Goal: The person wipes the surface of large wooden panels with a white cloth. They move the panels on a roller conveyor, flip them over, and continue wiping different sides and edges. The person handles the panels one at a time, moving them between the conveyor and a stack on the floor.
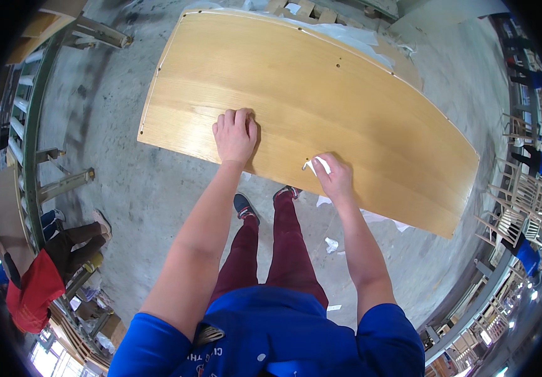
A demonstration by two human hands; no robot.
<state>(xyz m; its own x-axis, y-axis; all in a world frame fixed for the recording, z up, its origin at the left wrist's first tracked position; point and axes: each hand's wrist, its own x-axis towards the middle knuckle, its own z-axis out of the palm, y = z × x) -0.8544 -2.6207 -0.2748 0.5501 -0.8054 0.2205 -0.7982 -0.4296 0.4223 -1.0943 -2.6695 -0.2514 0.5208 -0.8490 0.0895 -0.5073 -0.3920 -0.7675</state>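
Head view, left to right: a person in a red top crouches beside a green metal rack, well apart from the work; left hand lies flat, palm down and fingers together, grasping nothing, pressed on the pale wooden panel; the panel extends away from this hand on every side except toward the wearer, where its near edge runs just behind the wrist; right hand rests at that same near edge, thumb and fingers pinched on a small white scrap, which touches the panel surface just ahead of the fingertips; below both wrists, the wearer's dark-red trousers and shoes stand on the grey concrete floor; white paper bits lie on the floor under the right forearm; wooden chair frames stand stacked far to the right of the right hand
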